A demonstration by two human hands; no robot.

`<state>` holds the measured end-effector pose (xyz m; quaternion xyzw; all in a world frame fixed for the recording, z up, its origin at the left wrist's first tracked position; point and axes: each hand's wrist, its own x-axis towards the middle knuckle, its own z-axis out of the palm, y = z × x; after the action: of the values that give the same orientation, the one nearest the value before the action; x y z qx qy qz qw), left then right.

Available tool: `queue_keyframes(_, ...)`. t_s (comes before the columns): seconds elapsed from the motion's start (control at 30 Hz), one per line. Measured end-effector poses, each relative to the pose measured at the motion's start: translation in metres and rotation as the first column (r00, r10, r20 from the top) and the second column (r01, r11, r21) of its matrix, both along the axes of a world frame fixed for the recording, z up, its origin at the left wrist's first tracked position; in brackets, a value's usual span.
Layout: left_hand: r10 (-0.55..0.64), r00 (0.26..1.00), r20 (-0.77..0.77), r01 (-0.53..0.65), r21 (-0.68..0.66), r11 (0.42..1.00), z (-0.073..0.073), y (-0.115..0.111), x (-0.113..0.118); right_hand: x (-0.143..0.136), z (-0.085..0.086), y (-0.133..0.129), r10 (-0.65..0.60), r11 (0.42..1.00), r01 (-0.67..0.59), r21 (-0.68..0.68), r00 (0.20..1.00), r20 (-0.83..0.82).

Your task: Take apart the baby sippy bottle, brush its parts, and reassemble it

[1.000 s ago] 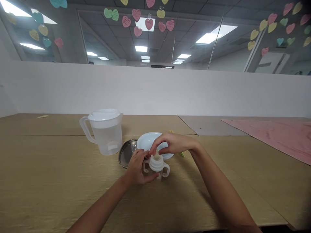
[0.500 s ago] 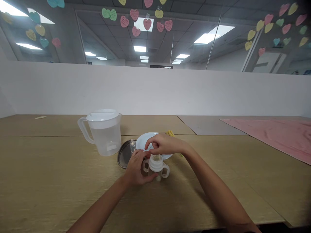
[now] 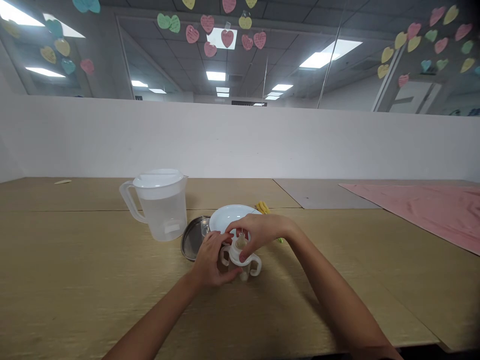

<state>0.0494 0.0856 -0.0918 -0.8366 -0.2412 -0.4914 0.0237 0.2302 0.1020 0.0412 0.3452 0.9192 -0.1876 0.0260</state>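
Between the fingers (image 3: 217, 238), the bottle (image 3: 245, 267) looks like smooth plastic; just left of them, the tray (image 3: 191, 240) looks like shiny metal.

A wood-toned table (image 3: 93, 285), seamed across its far side, carries a lidded translucent pitcher (image 3: 165, 212) at left of centre, upright with its handle to the left. Just beside it lies a round metal tray (image 3: 191, 241), then a white bowl (image 3: 223, 218), with a yellow object (image 3: 263, 206), partly hidden, near its far right rim. A two-handled baby bottle (image 3: 246, 269) appears to stand in front. A pink sheet (image 3: 431, 212) covers the far right, near a grey panel (image 3: 326, 194); a pale sliver (image 3: 63, 181) lies far left.
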Motion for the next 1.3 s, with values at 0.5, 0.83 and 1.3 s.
queue_keyframes(0.5, 0.032, 0.994, 0.107, -0.015, -0.155, 0.988, -0.004, -0.014, 0.012, -0.009, -0.009, -0.011, -0.216, 0.959, 0.188, 0.21, 0.969, 0.121)
queue_keyframes(0.83, -0.064, 0.993, 0.095, 0.082, -0.206, 0.975, -0.014, -0.003, 0.007, -0.013, -0.008, -0.01, -0.146, 0.983, 0.133, 0.127, 0.984, 0.098)
queue_keyframes(1.3, -0.077, 0.996, 0.047, 0.083, -0.151, 0.985, -0.008, 0.0, 0.001, -0.001, 0.0, -0.011, 0.014, 0.998, -0.014, 0.055, 1.0, 0.008)
